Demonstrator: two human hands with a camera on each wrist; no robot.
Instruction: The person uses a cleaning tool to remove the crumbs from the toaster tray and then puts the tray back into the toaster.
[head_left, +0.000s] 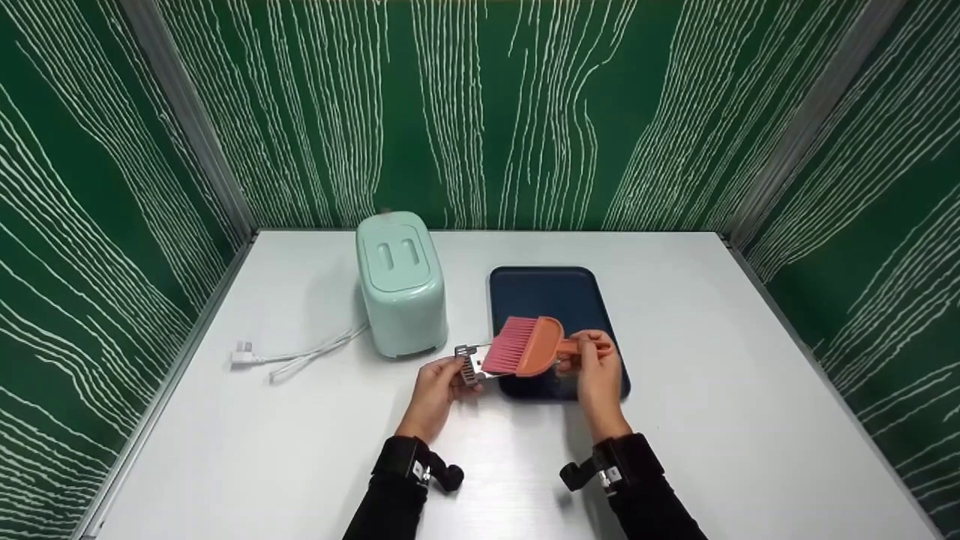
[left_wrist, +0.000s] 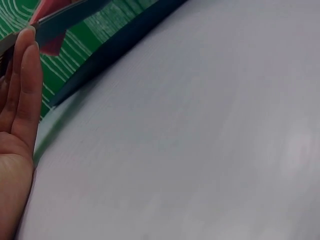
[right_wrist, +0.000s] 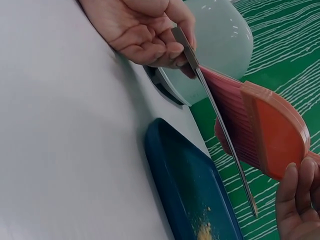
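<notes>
Brush (head_left: 525,346) over metal plate (head_left: 477,364), above a blue tray (head_left: 544,289) with crumbs (right_wrist: 205,232).
Fingers pinching: left hand (head_left: 436,386), the plate's end; right hand (head_left: 598,367), the brush handle.

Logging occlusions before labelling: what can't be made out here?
- Head: middle of the flat silver metal plate, behind the orange brush with pink bristles.
- Head: far side of the mint-green rounded appliance, hidden by its body.
- Right wrist: one end of the dark-blue rectangular tray, cut off by bottom edge.
</notes>
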